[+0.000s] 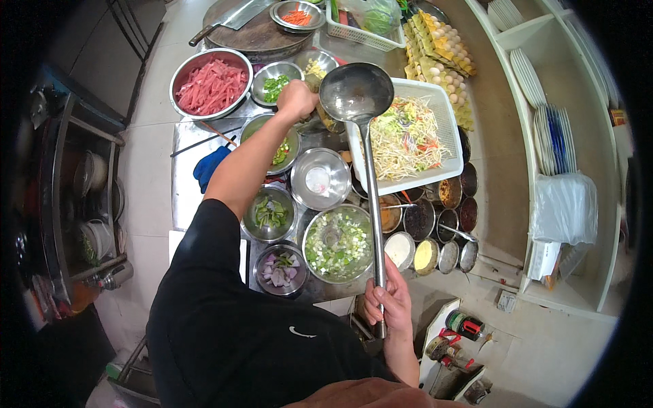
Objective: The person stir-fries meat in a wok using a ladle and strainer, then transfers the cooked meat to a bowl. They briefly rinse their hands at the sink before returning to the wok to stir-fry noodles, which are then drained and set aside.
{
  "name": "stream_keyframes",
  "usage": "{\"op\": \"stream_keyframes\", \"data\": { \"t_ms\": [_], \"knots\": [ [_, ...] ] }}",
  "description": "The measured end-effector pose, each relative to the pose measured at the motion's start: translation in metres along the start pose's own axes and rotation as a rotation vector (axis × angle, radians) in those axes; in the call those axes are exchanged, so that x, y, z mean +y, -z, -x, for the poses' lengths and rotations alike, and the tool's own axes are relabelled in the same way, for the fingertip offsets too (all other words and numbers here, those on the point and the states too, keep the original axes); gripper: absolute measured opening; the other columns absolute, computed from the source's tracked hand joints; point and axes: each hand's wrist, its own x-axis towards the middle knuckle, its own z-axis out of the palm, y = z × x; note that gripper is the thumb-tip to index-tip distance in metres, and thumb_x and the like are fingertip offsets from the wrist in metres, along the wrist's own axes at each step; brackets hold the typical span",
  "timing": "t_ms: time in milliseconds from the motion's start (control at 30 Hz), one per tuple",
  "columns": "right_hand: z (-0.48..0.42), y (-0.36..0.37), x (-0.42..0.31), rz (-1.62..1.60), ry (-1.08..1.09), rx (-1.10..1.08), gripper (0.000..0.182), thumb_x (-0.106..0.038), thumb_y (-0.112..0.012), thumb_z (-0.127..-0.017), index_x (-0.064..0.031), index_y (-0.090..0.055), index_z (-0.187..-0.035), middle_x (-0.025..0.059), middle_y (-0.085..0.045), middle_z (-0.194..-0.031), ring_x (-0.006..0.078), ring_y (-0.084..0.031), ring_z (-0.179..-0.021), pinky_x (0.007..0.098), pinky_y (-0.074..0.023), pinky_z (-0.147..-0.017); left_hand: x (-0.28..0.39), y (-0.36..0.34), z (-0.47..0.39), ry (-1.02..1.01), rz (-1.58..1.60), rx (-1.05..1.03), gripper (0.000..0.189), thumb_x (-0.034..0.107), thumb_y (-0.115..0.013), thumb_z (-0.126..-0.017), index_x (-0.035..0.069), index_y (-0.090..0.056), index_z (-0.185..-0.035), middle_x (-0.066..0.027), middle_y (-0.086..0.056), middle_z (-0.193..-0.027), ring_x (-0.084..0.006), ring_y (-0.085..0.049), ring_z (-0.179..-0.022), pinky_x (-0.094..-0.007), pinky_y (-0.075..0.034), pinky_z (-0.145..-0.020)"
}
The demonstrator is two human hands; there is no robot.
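My right hand (387, 297) grips the lower handle of a large steel ladle (371, 168). Its bowl (356, 92) is raised at the upper middle, partly covering the view behind it. My left hand (297, 99) reaches forward, fingers curled by a dark greenish-brown thing (326, 116); whether it holds this I cannot tell. Beside that hand is a steel bowl of chopped green pieces (275, 87), and behind it a bowl of minced yellowish bits (316, 65). A white plastic basket (445, 109) of bean sprouts and shredded vegetables (408, 140) stands right of the ladle bowl.
Sliced raw meat (213, 85) fills a bowl at upper left. A cleaver (245, 15) lies on a round chopping block (229, 41). Bowls of scallion (339, 242) and onion (280, 270) sit near my body. Seasoning pots (419, 219), egg trays (438, 66) and shelving (561, 153) line the right.
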Motion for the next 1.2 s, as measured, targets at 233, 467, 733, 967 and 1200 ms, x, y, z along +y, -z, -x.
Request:
{"op": "stream_keyframes", "data": {
  "t_ms": [233, 467, 733, 967, 1200],
  "knots": [
    [0.002, 0.011, 0.003, -0.047, 0.046, -0.016, 0.072, -0.009, -0.057, -0.098, -0.0089, -0.017, -0.158, 0.005, -0.047, -0.066, 0.0091, -0.042, -0.043, 0.0253, -0.0405, -0.038, 0.04, -0.022, 0.017, -0.129, -0.103, -0.024, 0.023, 0.017, -0.066, -0.077, 0.003, -0.075, -0.094, -0.0211, -0.072, -0.101, -0.0367, -0.07, -0.098, -0.0462, -0.056, -0.079],
    [0.004, 0.027, 0.003, -0.078, 0.094, -0.001, 0.074, -0.011, -0.056, -0.098, -0.01, -0.014, -0.159, 0.0041, -0.045, -0.067, 0.0083, -0.041, -0.042, 0.0249, -0.0394, -0.036, 0.072, -0.026, 0.008, -0.173, -0.217, -0.048, 0.026, 0.018, -0.066, -0.078, 0.006, -0.075, -0.099, -0.0197, -0.072, -0.105, -0.0369, -0.069, -0.101, -0.0448, -0.056, -0.081],
    [0.005, 0.04, -0.004, -0.089, 0.155, -0.004, 0.075, -0.014, -0.056, -0.099, -0.0107, -0.011, -0.159, 0.0031, -0.042, -0.066, 0.0079, -0.038, -0.038, 0.0246, -0.0366, -0.034, 0.051, -0.001, -0.016, -0.063, -0.168, 0.042, 0.038, 0.032, -0.07, -0.076, 0.004, -0.074, -0.101, -0.0216, -0.071, -0.106, -0.0373, -0.069, -0.1, -0.0463, -0.055, -0.086],
    [0.01, 0.045, -0.005, 0.062, 0.14, 0.033, 0.077, -0.016, -0.061, -0.097, -0.0063, -0.014, -0.158, 0.0021, -0.043, -0.063, 0.0082, -0.04, -0.039, 0.0245, -0.038, -0.035, -0.015, 0.077, 0.026, -0.218, 0.474, 0.159, 0.016, 0.008, -0.067, -0.078, -0.004, -0.07, -0.088, -0.0093, -0.069, -0.077, -0.0158, -0.063, -0.065, -0.0346, -0.051, -0.062],
    [0.054, 0.064, -0.03, 0.896, 0.174, 0.046, 0.068, 0.0, -0.061, -0.091, -0.0044, -0.035, -0.153, 0.0062, -0.062, -0.084, 0.007, -0.051, -0.058, 0.0213, -0.0411, -0.051, -0.011, 0.121, 0.064, -0.367, 0.608, -0.173, 0.019, 0.0, -0.066, -0.075, -0.001, -0.065, -0.093, -0.0018, -0.067, -0.084, -0.012, -0.061, -0.074, -0.0298, -0.05, -0.069]
  ]
}}
